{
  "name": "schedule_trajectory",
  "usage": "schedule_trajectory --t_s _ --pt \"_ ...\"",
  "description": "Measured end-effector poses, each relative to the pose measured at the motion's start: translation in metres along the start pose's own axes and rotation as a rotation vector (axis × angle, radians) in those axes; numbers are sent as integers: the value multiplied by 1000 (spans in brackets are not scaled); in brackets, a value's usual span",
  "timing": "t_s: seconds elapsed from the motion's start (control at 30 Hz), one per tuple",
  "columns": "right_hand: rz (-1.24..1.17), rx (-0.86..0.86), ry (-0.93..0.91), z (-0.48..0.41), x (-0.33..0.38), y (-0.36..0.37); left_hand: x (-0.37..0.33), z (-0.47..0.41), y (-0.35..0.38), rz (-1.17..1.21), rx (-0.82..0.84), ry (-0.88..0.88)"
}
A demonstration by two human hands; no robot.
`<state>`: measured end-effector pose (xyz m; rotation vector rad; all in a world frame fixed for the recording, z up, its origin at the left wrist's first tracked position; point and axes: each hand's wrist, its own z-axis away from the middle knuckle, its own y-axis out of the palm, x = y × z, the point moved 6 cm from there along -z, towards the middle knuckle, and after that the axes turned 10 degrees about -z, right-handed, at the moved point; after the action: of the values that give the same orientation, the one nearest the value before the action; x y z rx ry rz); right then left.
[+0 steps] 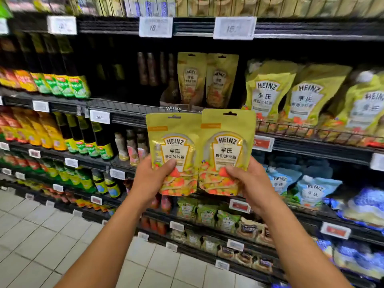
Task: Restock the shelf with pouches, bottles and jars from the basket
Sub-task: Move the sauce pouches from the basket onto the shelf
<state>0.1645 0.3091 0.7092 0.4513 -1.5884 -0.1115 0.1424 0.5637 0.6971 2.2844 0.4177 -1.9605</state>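
Ctr frame, your left hand (153,179) pinches the left pouch (172,146) near its bottom, thumb on front & fingers behind. Its edge touches the right pouch (227,146), held the same way by your right hand (250,181). Both upright, in front of the shelf (311,145); bigger matching pouches (268,90) stand upper right.

Of the left hand (152,179), the fingers lay hidden behind the left pouch (173,150); those of the right hand (252,183) lay behind the right pouch (227,146). Both forearms (116,235) ran off the bottom edge. The price tags (155,27) were too blurred to read in full. The dark bottles (153,68) stood in shadow, their labels illegible.
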Motion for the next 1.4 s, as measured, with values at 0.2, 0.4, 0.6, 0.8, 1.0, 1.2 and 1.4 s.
schedule_trajectory --t_s 0.2,0.4,0.6,0.8,1.0,1.2,1.4 --pt "59 -4 -57 -44 34 6 -28 -54 6 19 -33 83" --pt "125 -52 -144 -98 75 27 -73 -121 -5 43 57 103" --pt "130 -177 -171 -165 97 53 -100 -201 -17 -44 143 95" --pt "183 -504 -225 -211 111 50 -96 -292 -23 -20 69 -28" --pt "341 -693 -212 -235 110 41 -81 -341 -5 -30 181 30" --pt "499 -642 7 -256 101 36 -100 -356 12 -147 200 222" --pt "686 -678 -51 -259 105 43 -92 -372 19 -359 323 223"
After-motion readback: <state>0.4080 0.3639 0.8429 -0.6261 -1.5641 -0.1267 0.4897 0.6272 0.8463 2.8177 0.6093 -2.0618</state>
